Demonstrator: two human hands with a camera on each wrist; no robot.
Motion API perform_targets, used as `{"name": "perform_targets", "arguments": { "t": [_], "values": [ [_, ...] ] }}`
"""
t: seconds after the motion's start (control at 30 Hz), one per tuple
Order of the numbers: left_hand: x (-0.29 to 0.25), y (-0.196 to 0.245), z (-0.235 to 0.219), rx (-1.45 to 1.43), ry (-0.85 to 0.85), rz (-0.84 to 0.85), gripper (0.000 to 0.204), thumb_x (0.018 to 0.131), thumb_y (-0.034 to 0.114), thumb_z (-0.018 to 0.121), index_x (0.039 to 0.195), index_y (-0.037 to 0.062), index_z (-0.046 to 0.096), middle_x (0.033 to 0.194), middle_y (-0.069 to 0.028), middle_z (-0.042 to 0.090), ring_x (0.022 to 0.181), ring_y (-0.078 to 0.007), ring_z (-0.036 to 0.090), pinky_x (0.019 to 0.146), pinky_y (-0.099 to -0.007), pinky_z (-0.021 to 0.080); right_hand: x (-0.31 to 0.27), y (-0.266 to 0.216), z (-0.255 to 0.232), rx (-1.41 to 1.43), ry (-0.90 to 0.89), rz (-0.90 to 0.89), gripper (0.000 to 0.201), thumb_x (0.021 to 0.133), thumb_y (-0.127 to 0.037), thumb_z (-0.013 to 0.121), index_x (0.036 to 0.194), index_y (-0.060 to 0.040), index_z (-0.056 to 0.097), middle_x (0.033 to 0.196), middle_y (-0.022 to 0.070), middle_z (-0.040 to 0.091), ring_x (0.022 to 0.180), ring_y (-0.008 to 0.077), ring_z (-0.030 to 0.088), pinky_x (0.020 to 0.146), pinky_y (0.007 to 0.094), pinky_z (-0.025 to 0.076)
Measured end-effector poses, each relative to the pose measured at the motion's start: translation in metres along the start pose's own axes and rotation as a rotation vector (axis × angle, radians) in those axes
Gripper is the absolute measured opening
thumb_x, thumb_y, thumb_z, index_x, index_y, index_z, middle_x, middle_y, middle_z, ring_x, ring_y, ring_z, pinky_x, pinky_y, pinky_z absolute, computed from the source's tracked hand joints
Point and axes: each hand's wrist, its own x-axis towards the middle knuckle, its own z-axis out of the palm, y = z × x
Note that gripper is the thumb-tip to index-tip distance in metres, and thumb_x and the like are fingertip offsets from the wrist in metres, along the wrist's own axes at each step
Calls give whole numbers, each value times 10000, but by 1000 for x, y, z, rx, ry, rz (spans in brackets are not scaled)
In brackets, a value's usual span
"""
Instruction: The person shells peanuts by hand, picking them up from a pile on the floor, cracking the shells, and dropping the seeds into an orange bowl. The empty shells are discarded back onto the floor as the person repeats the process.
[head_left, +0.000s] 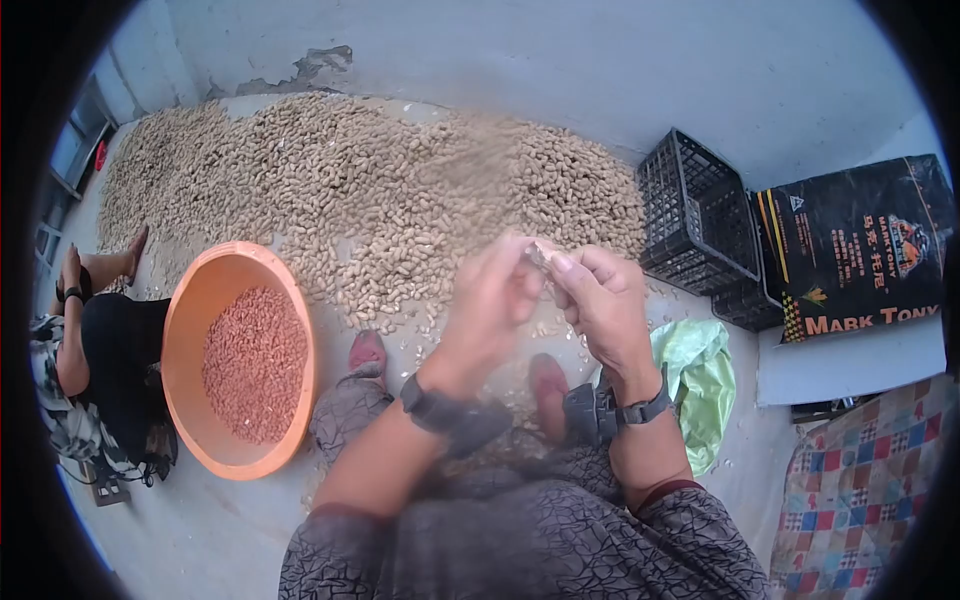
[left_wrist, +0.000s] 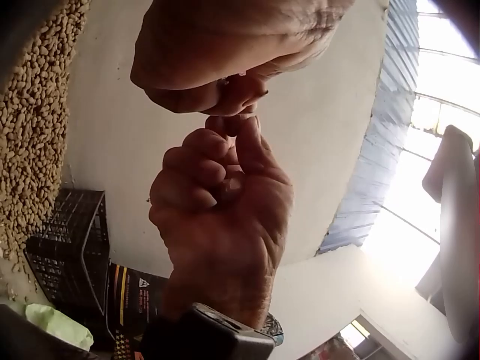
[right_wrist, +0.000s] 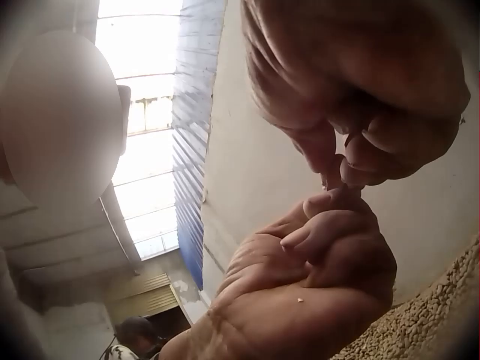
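In the head view, my right hand [head_left: 605,300] pinches a peanut [head_left: 541,253] between thumb and curled fingers. My left hand [head_left: 490,300], blurred, meets it from the other side. The left wrist view has my left hand [left_wrist: 232,52] above and my right hand [left_wrist: 225,210] below, their fingertips together around something small and mostly hidden. Seen from the right wrist, my right hand [right_wrist: 360,82] is on top, and my left hand [right_wrist: 315,277] lies below with curled fingers and a tiny pale bit on its palm.
A heap of unshelled peanuts [head_left: 370,190] spreads along the wall. Left stands an orange basin [head_left: 178,370] with reddish kernels [head_left: 255,365], beside a seated person [head_left: 110,350]. Black crates [head_left: 700,210], a black printed sack [head_left: 850,240] and a green bag [head_left: 700,390] are to the right.
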Motion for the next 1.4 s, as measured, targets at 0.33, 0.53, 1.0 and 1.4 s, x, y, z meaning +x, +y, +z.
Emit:
{"name": "perform_targets", "arguments": {
  "t": [0.33, 0.53, 1.0, 1.4],
  "values": [
    [-6, 14, 4, 337, -35, 197, 173, 919, 146, 523, 1006, 6, 577, 696, 33, 536, 528, -4, 418, 460, -141, 324, -1, 1, 2, 168, -111, 68, 231, 890, -248, 567, 846, -28, 624, 626, 4, 555, 484, 37, 446, 417, 172, 338],
    [-9, 22, 6, 529, -45, 232, 103, 889, 119, 568, 909, 25, 602, 740, 21, 592, 614, -17, 508, 521, -137, 386, -2, 0, 2, 7, -60, -69, 89, 786, -76, 667, 805, 5, 634, 714, 15, 615, 652, 60, 548, 567, 220, 433],
    [0, 25, -7, 1046, -232, 364, 106, 861, 98, 592, 819, 3, 569, 688, 7, 577, 627, -42, 550, 554, -194, 442, 1, 12, -8, -113, -148, -125, 182, 691, -100, 731, 672, -4, 577, 572, 2, 504, 560, 68, 449, 493, 252, 377],
    [-12, 26, 3, 677, -188, 293, 125, 870, 108, 546, 806, 6, 573, 648, 9, 532, 621, -53, 482, 543, -223, 389, -6, -4, -12, 139, -216, 3, 131, 742, -93, 692, 678, -36, 593, 617, 28, 588, 490, 46, 488, 408, 181, 342]
  ]
}}
